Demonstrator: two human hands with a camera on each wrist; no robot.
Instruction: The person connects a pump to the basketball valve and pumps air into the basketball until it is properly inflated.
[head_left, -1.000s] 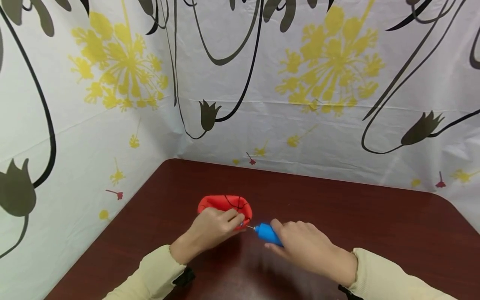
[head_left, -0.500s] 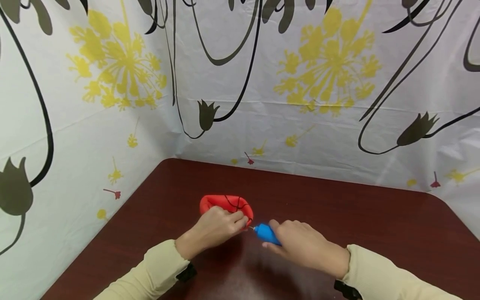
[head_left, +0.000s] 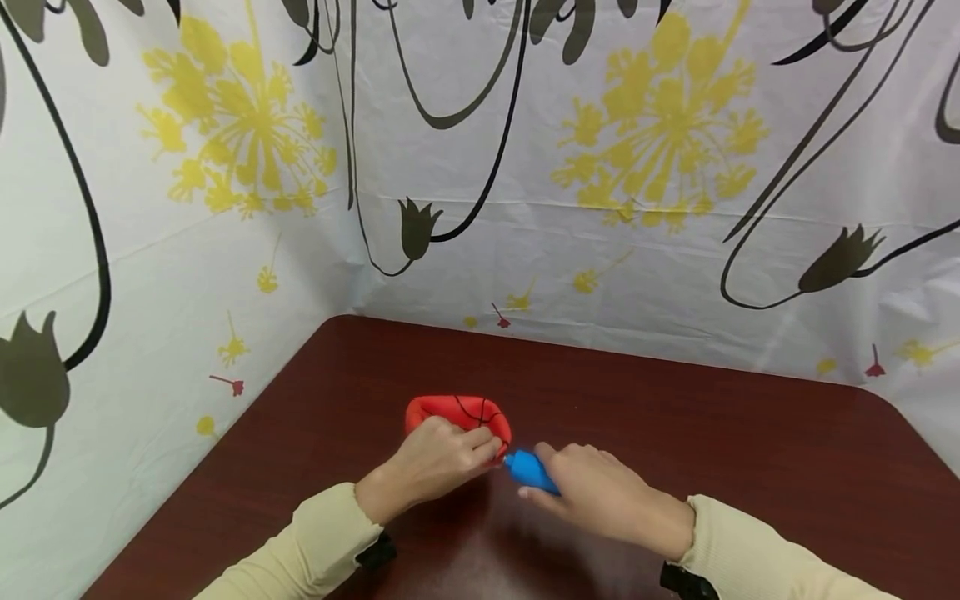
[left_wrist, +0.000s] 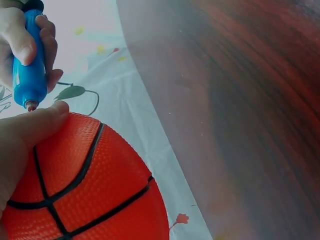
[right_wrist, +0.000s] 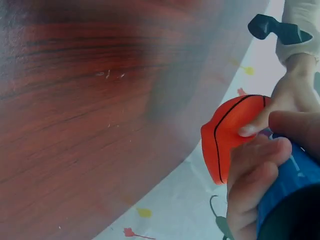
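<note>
Red ball (head_left: 467, 408), lower centre of the head view, is gripped and partly hidden by the left hand (head_left: 444, 458), beside a blue pump (head_left: 531, 472) the right hand (head_left: 606, 493) grips, its tip (head_left: 507, 461) unclear, with bench (head_left: 660, 408) and cut-off patterned sheet (head_left: 465, 287) beyond.

1 left hand (head_left: 435, 460) + 1 right hand (head_left: 603, 493), total 2. 1 red basketball (head_left: 454, 408), 1 blue pump (head_left: 531, 471), 1 counter (head_left: 675, 417). 2 pale sleeves (head_left: 311, 533), 2 black wrist pieces (head_left: 377, 551). prints in head view: 2 big yellow flower bursts (head_left: 675, 125), 3 dark green tulip-like buds (head_left: 417, 231), 3 small red blossoms (head_left: 503, 322).
</note>
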